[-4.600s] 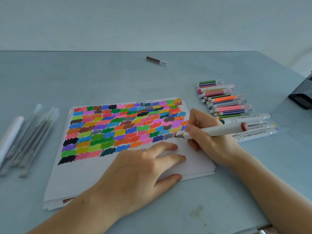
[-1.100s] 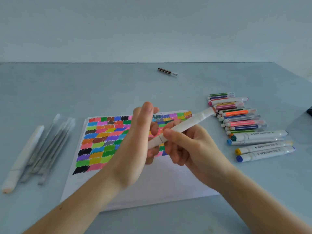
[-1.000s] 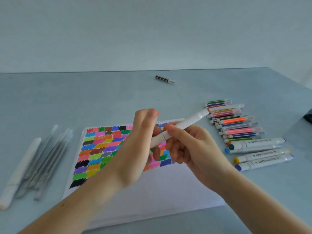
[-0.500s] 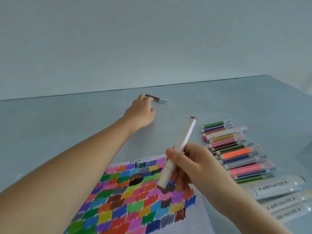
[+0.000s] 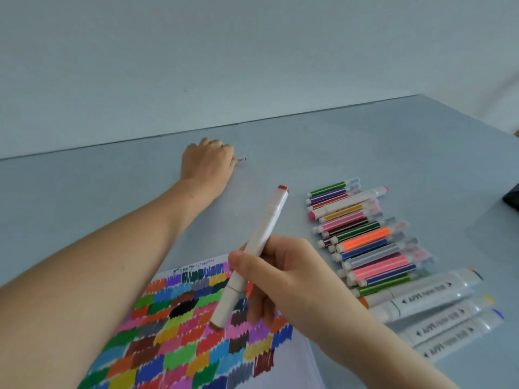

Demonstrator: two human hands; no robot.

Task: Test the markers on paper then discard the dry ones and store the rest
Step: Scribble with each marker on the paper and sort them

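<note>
**Holding tested marker, reaching for far pen**

Nearest: lying under both forearms, paper [image 5: 292, 360] packed with colour swatches, nearly full; probably kept central so each marker gets scribbled without shifting anything.

Gripping white marker [image 5: 254, 249] with right hand [image 5: 292, 276], thumb and curled fingers wrapped round the lower-middle barrel, above the paper's far corner. Both ends looking capped in brown-red, so likely finished testing. Long axis running diagonal: lower cap pointing down toward the swatches and near-left, upper cap tilting up, away and right. Hovering clear of the sheet, not writing; probably being parked mid-air while the other hand fetches.

Sitting to the right on the table [image 5: 365, 141]: row of thin striped pens [image 5: 365, 237] side by side, long axes running left-right, slightly skewed. Nearer edge of that row: fat white markers [image 5: 432, 307] lying parallel, labels up. Looking like a sorted group, though kept or untested cannot be told.

Farthest: stretching left hand [image 5: 207, 164] across the table near the back edge, knuckles up, fingers curling down over a small pen [image 5: 242, 159]; only its tip poking out to the right. Closing on it or just touching — cannot tell, fingertips hidden. Probably retrieving the stray one set apart from the rest.

Dark object clipping the right frame edge, unidentifiable.
</note>
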